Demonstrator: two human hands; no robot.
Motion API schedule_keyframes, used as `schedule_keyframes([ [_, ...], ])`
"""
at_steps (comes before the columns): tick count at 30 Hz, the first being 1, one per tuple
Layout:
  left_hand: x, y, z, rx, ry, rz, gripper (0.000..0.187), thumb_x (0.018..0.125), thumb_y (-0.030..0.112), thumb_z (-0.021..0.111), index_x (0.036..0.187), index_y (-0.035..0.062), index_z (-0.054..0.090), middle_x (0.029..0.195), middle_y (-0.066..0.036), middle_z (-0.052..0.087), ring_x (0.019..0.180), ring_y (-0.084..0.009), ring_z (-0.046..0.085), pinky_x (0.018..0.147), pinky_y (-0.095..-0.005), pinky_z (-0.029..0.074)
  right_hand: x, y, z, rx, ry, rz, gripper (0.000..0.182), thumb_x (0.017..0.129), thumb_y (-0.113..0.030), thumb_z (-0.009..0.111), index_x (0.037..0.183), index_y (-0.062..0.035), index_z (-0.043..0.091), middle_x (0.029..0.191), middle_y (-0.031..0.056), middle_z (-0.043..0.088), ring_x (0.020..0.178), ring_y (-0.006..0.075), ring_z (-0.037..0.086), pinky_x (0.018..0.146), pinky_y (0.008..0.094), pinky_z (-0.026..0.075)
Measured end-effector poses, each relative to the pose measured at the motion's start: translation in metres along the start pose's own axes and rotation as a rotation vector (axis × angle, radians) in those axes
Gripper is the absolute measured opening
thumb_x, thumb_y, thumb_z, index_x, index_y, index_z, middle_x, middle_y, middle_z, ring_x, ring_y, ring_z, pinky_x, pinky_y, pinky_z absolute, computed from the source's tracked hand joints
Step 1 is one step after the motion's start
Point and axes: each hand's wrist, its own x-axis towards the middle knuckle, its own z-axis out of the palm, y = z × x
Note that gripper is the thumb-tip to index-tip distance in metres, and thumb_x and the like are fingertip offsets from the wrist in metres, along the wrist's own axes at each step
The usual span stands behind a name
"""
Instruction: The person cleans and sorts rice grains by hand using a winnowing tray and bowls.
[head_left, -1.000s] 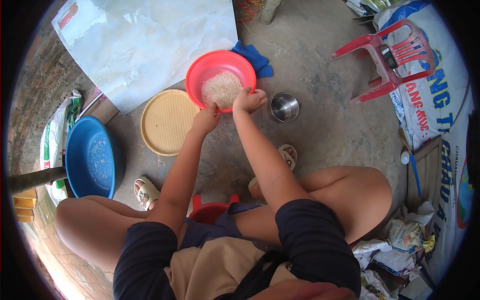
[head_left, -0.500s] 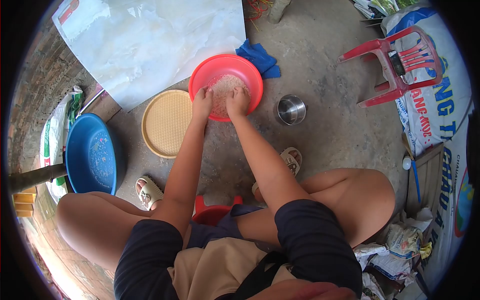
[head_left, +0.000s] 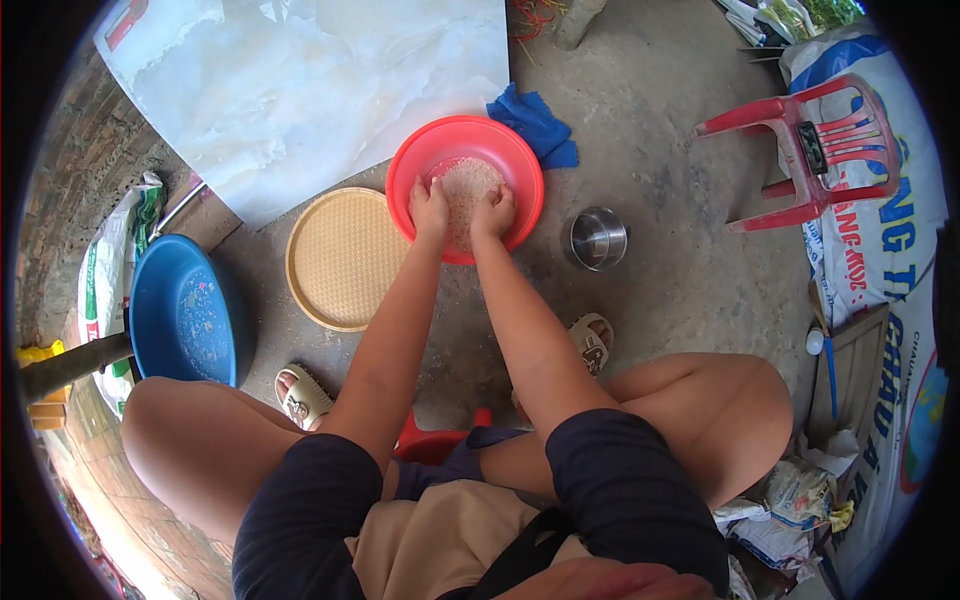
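A red plastic basin [head_left: 520, 160] sits on the concrete floor in front of me, holding a heap of pale rice [head_left: 468, 180]. My left hand [head_left: 429, 209] and my right hand [head_left: 493, 212] are both inside the basin, side by side at its near edge, fingers curled into the rice. I cannot tell how much rice each hand has gathered. I am seated low on a red stool [head_left: 430, 442], knees spread to either side.
A round tan woven tray [head_left: 340, 258] lies left of the basin, a blue basin [head_left: 180, 312] further left. A small steel bowl [head_left: 597, 238] stands to the right, a blue cloth [head_left: 540, 125] behind. An overturned red plastic chair [head_left: 815, 150] and printed sacks [head_left: 880, 230] lie at right.
Both hands moved from the basin's near rim into the rice and now press into it close together. The view shifted slightly.
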Motion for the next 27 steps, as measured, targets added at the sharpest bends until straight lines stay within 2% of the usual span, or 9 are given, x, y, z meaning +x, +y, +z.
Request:
schedule_keyframes([
  [3, 0.003, -0.003, 0.006, -0.091, -0.014, 0.012, 0.054, 0.088, 0.033, 0.042, 0.129, -0.0026, 0.040, 0.134, -0.020, 0.038, 0.127, -0.0321, 0.033, 0.105, -0.0365, 0.024, 0.012, 0.027, 0.010, -0.105, 0.008, -0.116, 0.024, 0.085, -0.013, 0.049, 0.096, 0.0048, 0.059, 0.101, 0.0201, 0.059, 0.095, 0.0330, 0.057, 0.083, 0.0376, 0.045],
  [7, 0.004, -0.004, 0.014, -0.055, -0.003, 0.027, 0.051, 0.088, 0.030, 0.042, 0.128, -0.0027, 0.041, 0.132, -0.020, 0.041, 0.123, -0.0315, 0.038, 0.104, -0.0360, 0.027, -0.002, 0.001, 0.004, -0.093, -0.061, -0.124, 0.026, 0.087, -0.017, 0.046, 0.095, 0.0027, 0.061, 0.096, 0.0179, 0.062, 0.092, 0.0297, 0.059, 0.081, 0.0360, 0.045],
  [9, 0.004, -0.003, 0.015, -0.163, -0.067, 0.070, 0.045, 0.092, 0.025, 0.041, 0.128, -0.0017, 0.042, 0.130, -0.016, 0.044, 0.124, -0.0235, 0.038, 0.102, -0.0310, 0.028, -0.007, -0.002, 0.007, 0.120, -0.156, -0.021, 0.028, 0.089, -0.020, 0.045, 0.098, 0.0009, 0.062, 0.097, 0.0170, 0.063, 0.093, 0.0261, 0.060, 0.082, 0.0340, 0.045],
  [12, -0.004, 0.005, 0.018, -0.335, -0.194, -0.012, 0.042, 0.093, 0.024, 0.040, 0.127, 0.0005, 0.044, 0.130, -0.014, 0.045, 0.123, -0.0220, 0.039, 0.102, -0.0301, 0.028, -0.011, -0.006, 0.006, 0.154, -0.257, 0.053, 0.030, 0.091, -0.022, 0.044, 0.100, 0.0001, 0.062, 0.098, 0.0153, 0.064, 0.093, 0.0239, 0.060, 0.083, 0.0324, 0.044],
  [16, -0.019, 0.025, 0.016, -0.356, -0.257, -0.064, 0.041, 0.093, 0.024, 0.040, 0.127, 0.0028, 0.044, 0.132, -0.013, 0.043, 0.124, -0.0206, 0.037, 0.103, -0.0294, 0.027, -0.012, -0.012, 0.004, 0.217, -0.304, 0.122, 0.032, 0.093, -0.024, 0.042, 0.104, -0.0018, 0.062, 0.102, 0.0137, 0.063, 0.097, 0.0222, 0.059, 0.086, 0.0311, 0.043],
  [18, -0.016, 0.026, 0.017, -0.496, -0.311, -0.113, 0.040, 0.093, 0.024, 0.039, 0.128, 0.0046, 0.045, 0.133, -0.012, 0.042, 0.126, -0.0201, 0.034, 0.103, -0.0294, 0.026, -0.011, -0.020, 0.000, 0.293, -0.331, 0.262, 0.036, 0.095, -0.026, 0.037, 0.108, -0.0025, 0.061, 0.109, 0.0129, 0.060, 0.103, 0.0216, 0.055, 0.090, 0.0305, 0.040],
  [21, -0.018, 0.033, 0.014, -0.513, -0.336, -0.216, 0.040, 0.094, 0.026, 0.037, 0.128, 0.0053, 0.045, 0.135, -0.011, 0.040, 0.127, -0.0202, 0.032, 0.104, -0.0296, 0.025, -0.013, -0.027, -0.002, 0.412, -0.361, 0.388, 0.038, 0.095, -0.027, 0.034, 0.111, -0.0028, 0.059, 0.117, 0.0121, 0.055, 0.109, 0.0214, 0.051, 0.093, 0.0306, 0.038],
  [25, -0.021, 0.038, 0.012, -0.527, -0.346, -0.232, 0.041, 0.094, 0.027, 0.036, 0.127, 0.0052, 0.046, 0.134, -0.010, 0.041, 0.126, -0.0205, 0.033, 0.104, -0.0299, 0.025, -0.016, -0.028, 0.002, 0.539, -0.317, 0.439, 0.037, 0.096, -0.026, 0.034, 0.111, -0.0031, 0.059, 0.120, 0.0112, 0.053, 0.110, 0.0218, 0.049, 0.094, 0.0305, 0.038],
  [27, -0.017, 0.034, 0.013, -0.531, -0.347, -0.217, 0.040, 0.094, 0.027, 0.036, 0.124, 0.0046, 0.050, 0.132, -0.012, 0.043, 0.122, -0.0207, 0.037, 0.103, -0.0300, 0.027, -0.018, -0.034, 0.000, 0.554, -0.273, 0.505, 0.037, 0.095, -0.028, 0.037, 0.113, -0.0029, 0.058, 0.120, 0.0123, 0.053, 0.108, 0.0233, 0.051, 0.092, 0.0319, 0.040],
])
